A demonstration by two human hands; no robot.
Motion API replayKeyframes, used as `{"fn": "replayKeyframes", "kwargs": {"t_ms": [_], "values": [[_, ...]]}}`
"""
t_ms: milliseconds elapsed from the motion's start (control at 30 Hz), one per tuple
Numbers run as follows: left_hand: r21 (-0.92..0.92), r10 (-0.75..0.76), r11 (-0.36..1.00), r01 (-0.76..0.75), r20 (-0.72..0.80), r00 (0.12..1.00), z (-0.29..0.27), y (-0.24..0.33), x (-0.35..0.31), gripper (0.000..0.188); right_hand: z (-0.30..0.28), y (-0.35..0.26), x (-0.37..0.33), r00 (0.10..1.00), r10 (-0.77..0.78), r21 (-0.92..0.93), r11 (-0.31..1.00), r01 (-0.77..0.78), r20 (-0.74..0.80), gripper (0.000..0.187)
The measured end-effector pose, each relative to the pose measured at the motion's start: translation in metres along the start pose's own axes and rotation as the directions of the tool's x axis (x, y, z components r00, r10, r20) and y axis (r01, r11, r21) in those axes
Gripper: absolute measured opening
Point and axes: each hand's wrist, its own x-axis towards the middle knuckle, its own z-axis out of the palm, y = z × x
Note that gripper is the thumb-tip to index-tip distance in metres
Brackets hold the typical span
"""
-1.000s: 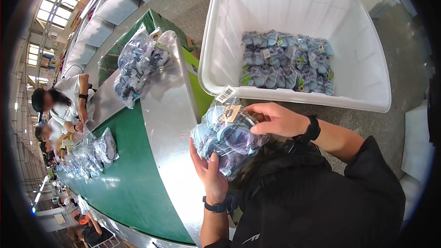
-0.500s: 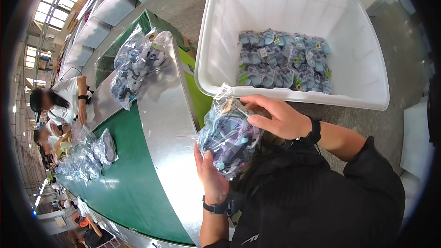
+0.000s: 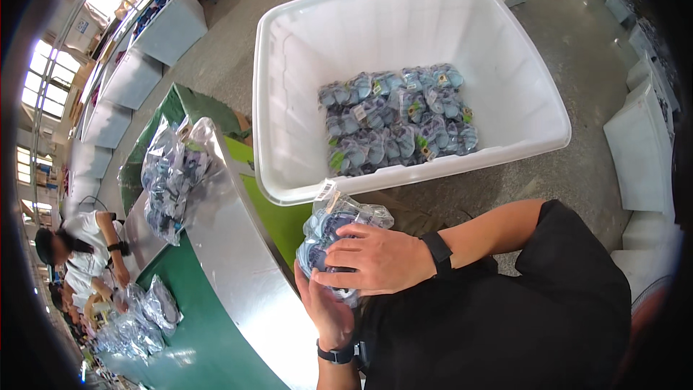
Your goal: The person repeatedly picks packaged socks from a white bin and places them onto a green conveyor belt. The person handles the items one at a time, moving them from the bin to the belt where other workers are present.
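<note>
Close together: clear packet (image 3: 339, 225) clasped between right hand (image 3: 375, 260), left hand (image 3: 326, 309).

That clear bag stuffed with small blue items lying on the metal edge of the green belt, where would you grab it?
Probably at the loose gathered top of the clear bag, coming from above. It lies slumped along the metal edge of the green belt, bulging and soft in the middle, so the empty plastic near its upper end gives the firmest pinch without squeezing the contents.
</note>
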Motion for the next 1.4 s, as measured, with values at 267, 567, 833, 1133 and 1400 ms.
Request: {"fn": "replayKeyframes", "kwargs": {"t_ms": [267,567,833,1133,1400], "values": [[0.167,-0.052,0.985,0.034,0.109,0.993,-0.003,0.01,-0.008,0.065,-0.056,0.059,-0.032,0.97,0.231,0.075,0.971,-0.225,-0.075,0.063],[0.321,0.002,0.947,-0.013,0.035,0.999,-0.05,0.026,-0.014,0.037,-0.19,0.24,-0.109,0.763,0.619,-0.527,0.594,-0.608,-0.183,0.069],[0.308,0.06,0.951,0.0,-0.185,0.981,-0.099,0.05,-0.032,0.035,-0.131,0.242,-0.15,0.657,0.732,-0.189,0.63,-0.753,-0.179,0.059],[0.572,0.146,0.82,0.027,-0.255,0.956,-0.16,0.091,-0.023,0.038,-0.022,0.155,-0.108,0.736,0.64,0.072,0.742,-0.667,0.218,0.048],[0.706,0.139,0.701,0.097,-0.268,0.953,-0.255,0.147,0.008,0.046,0.027,0.148,-0.094,0.774,0.634,0.068,0.772,-0.632,0.006,0.031]]}}
